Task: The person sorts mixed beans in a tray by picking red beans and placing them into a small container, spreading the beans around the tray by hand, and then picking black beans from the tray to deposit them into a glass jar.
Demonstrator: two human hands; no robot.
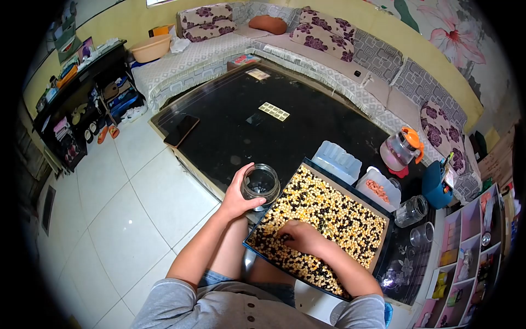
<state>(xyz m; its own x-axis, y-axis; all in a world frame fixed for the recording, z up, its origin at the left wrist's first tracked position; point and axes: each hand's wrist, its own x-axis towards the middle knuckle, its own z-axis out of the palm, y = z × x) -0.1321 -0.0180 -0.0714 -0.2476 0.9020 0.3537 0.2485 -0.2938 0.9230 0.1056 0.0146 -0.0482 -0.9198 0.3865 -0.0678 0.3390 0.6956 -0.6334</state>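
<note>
My left hand (235, 197) is wrapped around a clear glass jar (261, 182), held upright at the near edge of the black table. A few dark bits show at the jar's bottom; I cannot make out what they are. Right of the jar lies a shallow tray (386, 230) filled with mixed yellow corn kernels and black beans (345, 219). My right hand (303, 238) reaches into the left part of this mix, its fingers curled down among the kernels. What the fingertips pinch is hidden.
Behind the tray stand a translucent plastic container (337, 160) and another holding pink peanuts (377, 189). An orange-lidded pitcher (399, 151), a lying glass jar (411, 211) and a glass cup (422, 234) are to the right. A phone (182, 130) lies on the black table (219, 109).
</note>
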